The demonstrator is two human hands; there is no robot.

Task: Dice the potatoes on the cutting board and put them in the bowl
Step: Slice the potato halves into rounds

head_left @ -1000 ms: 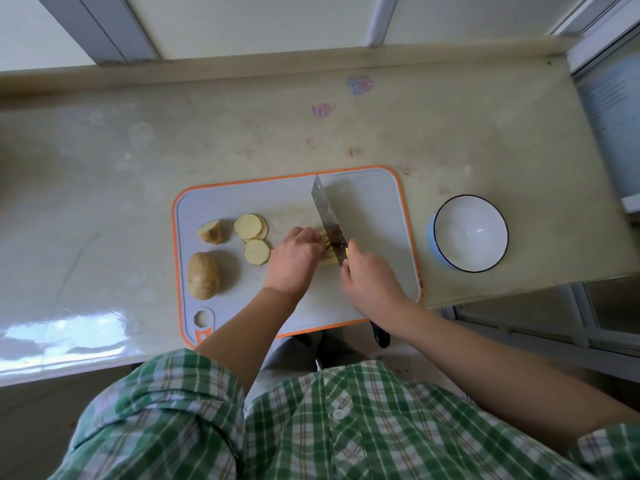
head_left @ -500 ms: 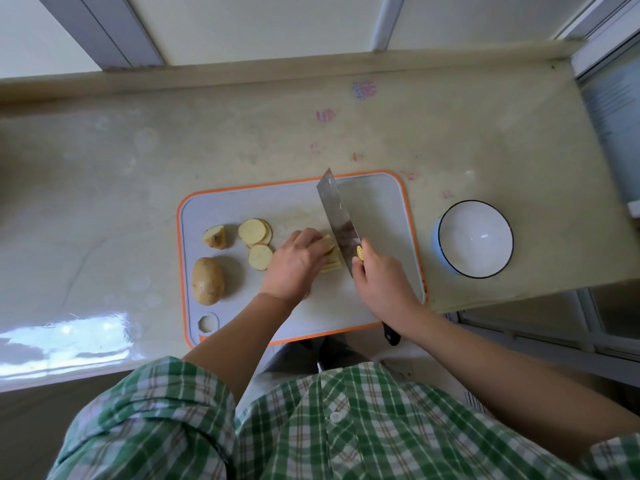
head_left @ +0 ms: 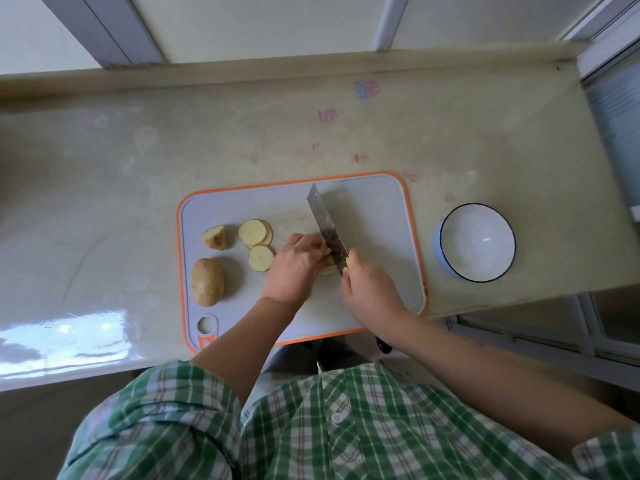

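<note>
**Counter** (head_left: 138, 174): pale stone. Your cutting board (head_left: 381, 216), grey with an orange rim, lies at its near edge.

**Board, far left:** one whole potato (head_left: 207, 286), skin on, sits near the front corner. Behind it is a cut end piece (head_left: 214, 238).

**Next right:** a small stack of round slices (head_left: 254, 232), overlapping. A single slice (head_left: 260, 258) lies just in front of it.

**Centre:** your left grip (head_left: 294, 268) has its fingers curled down and clamped on the potato pieces (head_left: 329, 268). Only their right-hand edge shows past your fingertips. They look like stacked slices, though the view is too covered to be sure.

**Knife** (head_left: 325, 226): a broad steel blade with its tip pointing away from you. It is set close against the right side of those pieces and beside your left knuckles.

**Right grip** (head_left: 370, 292): closed tight round the knife handle, just right of the potato pieces and nearer to you. The blade stands between the two grips. The black butt of the handle shows beneath your wrist, past the board's front edge.

**Far right:** the bowl (head_left: 478, 242) is white with a dark rim. It stands on the counter just off the board's right side, well apart from both grips and from all the potato.
</note>
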